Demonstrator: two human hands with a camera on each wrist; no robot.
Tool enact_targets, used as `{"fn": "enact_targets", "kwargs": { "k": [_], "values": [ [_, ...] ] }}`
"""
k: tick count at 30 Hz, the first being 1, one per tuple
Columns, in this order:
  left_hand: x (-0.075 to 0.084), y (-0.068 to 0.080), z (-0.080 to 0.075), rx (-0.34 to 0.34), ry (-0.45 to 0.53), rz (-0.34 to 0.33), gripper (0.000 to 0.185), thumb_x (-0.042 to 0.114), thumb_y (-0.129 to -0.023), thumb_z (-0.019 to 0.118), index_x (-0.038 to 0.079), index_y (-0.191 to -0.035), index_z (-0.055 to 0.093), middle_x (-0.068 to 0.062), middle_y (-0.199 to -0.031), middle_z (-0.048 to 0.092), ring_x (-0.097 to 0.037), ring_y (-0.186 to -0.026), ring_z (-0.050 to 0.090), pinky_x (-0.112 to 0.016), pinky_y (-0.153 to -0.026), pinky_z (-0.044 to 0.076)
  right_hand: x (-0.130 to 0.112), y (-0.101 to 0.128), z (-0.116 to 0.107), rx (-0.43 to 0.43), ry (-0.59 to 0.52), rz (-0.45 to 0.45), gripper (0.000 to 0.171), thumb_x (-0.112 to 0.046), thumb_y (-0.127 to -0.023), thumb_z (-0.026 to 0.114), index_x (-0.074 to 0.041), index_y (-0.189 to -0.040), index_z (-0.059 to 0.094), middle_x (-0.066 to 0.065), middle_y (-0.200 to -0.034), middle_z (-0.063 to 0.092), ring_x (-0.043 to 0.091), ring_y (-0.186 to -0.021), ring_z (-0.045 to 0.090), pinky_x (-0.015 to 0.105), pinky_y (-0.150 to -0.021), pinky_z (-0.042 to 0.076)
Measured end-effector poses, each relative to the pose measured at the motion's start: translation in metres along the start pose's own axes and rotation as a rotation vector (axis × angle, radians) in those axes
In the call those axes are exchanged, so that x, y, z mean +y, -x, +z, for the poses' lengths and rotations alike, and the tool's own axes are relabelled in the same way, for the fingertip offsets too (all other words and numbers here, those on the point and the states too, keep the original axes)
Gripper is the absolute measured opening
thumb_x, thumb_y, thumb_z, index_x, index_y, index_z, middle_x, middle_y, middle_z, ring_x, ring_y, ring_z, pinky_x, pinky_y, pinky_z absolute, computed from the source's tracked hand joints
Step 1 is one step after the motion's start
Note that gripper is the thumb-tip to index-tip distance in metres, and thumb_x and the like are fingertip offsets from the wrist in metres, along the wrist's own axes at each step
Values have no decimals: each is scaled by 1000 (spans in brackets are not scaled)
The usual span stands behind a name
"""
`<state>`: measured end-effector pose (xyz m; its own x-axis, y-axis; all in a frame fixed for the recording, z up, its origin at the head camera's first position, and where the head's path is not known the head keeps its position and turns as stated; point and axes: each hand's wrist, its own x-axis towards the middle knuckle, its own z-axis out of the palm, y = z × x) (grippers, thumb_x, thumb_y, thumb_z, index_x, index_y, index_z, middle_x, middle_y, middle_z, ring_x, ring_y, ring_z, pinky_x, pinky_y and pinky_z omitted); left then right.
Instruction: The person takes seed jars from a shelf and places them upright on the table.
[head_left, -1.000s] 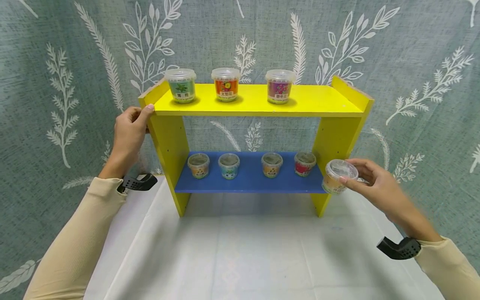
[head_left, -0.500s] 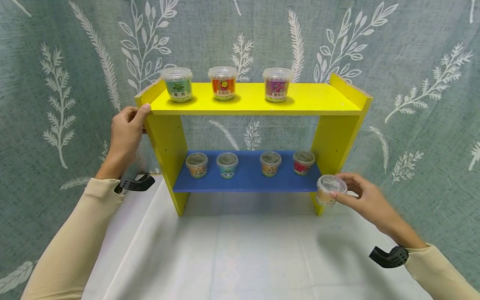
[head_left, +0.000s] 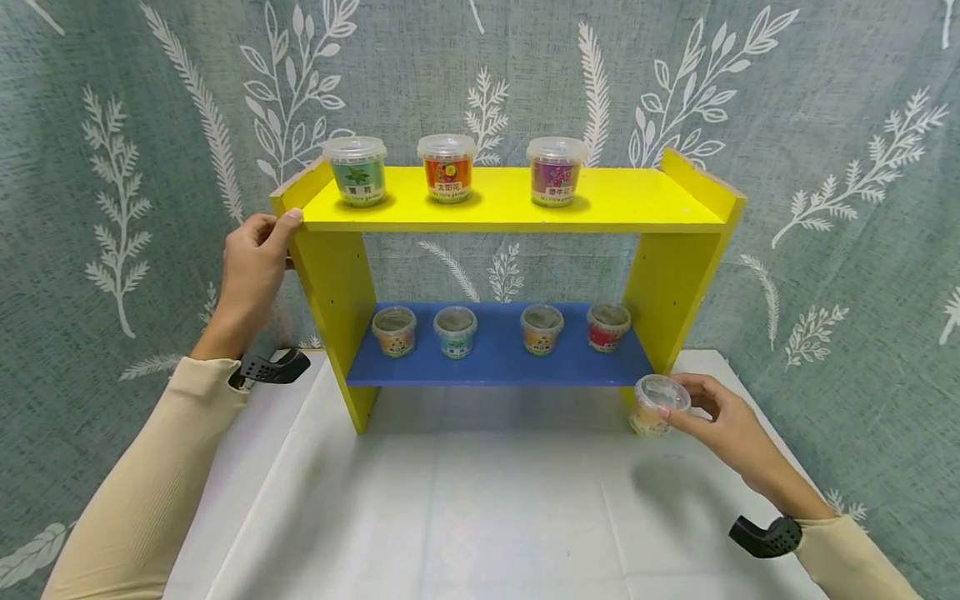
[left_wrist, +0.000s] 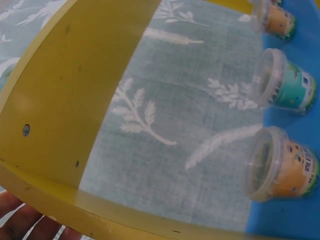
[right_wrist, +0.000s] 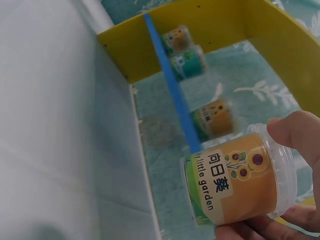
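My right hand [head_left: 723, 425] holds a lidded plastic cup [head_left: 654, 407] by its side, in front of the shelf's lower right corner. In the right wrist view this cup [right_wrist: 235, 180] has an orange sunflower label, and thumb and fingers pinch it near the lid. My left hand [head_left: 255, 262] grips the shelf's upper left corner, thumb on the front edge. The shelf [head_left: 487, 226] has a yellow top and sides and a blue lower board [head_left: 495, 367]. From the left wrist, only some fingers [left_wrist: 25, 222] show beyond the yellow side panel.
On the top stand a green cup [head_left: 360, 179], a red-orange cup [head_left: 447, 175] and a purple cup [head_left: 557, 177]. Several smaller-looking cups, among them a teal one [head_left: 455, 337] and a red one [head_left: 606, 333], line the blue board. White cloth [head_left: 487, 500] covers the table; patterned fabric hangs behind.
My right hand has lowered the cup, first down and left, then further down, from beside the blue board's right end to below it. My left hand keeps its grip on the shelf.
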<state>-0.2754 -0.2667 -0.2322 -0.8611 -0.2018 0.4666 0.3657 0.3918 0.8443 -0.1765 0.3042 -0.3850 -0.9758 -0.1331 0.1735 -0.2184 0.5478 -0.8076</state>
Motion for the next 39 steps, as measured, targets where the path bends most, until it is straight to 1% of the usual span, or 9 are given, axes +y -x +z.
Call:
{"fn": "enact_targets", "kwargs": {
  "k": [5,7,12,15,20,27,34,39],
  "values": [
    [-1,1,0,-3,0,5,42,53,-103,54,13,-114,60,2,-109,58,-13,-95,60,-25,-83,48,12,0,6,9,39,27,56,-37,-99,71,-12,-146,52,12,-133,61,3,-111,57,26,-83,53],
    [-1,1,0,-6,-1,5,42,53,-103,54,13,-114,60,2,-109,58,-13,-95,59,-25,-83,48,16,1,8,6,50,41,57,-38,-99,71,-12,-146,52,12,-134,61,9,-114,57,27,-83,53],
    [-2,1,0,-8,-5,10,43,54,-103,53,13,-115,59,2,-110,57,-14,-96,59,-26,-85,48,29,1,14,-8,56,71,61,-41,-98,71,-12,-148,50,13,-136,60,29,-124,54,31,-85,53],
    [-2,1,-1,-7,-10,8,43,55,-103,53,14,-116,59,2,-111,57,-14,-97,59,-27,-86,48,36,1,19,-14,47,83,63,-42,-97,72,-11,-148,49,14,-135,61,34,-125,54,32,-84,54],
    [-3,1,-1,-6,-12,2,43,55,-103,53,14,-116,59,3,-111,57,-14,-98,58,-28,-87,47,45,1,27,-19,38,109,65,-42,-96,73,-10,-147,49,14,-135,60,35,-125,55,33,-84,54],
    [-3,0,-1,-10,-4,7,43,54,-103,53,13,-115,59,2,-111,56,-14,-98,58,-27,-86,48,54,2,33,-29,18,148,67,-43,-95,75,-11,-147,49,16,-137,59,39,-127,54,38,-87,52],
    [-3,0,-1,-7,2,6,42,54,-103,54,14,-115,59,2,-111,57,-15,-98,58,-28,-87,47,62,7,39,-35,4,158,67,-42,-94,76,-10,-146,50,15,-138,59,37,-128,55,37,-88,52],
    [-3,0,-1,-5,1,7,42,54,-103,54,14,-117,59,3,-112,56,-15,-100,57,-29,-88,47,65,10,43,-35,10,174,69,-44,-93,76,-10,-147,49,15,-139,59,36,-127,55,39,-90,51]
  ]
}}
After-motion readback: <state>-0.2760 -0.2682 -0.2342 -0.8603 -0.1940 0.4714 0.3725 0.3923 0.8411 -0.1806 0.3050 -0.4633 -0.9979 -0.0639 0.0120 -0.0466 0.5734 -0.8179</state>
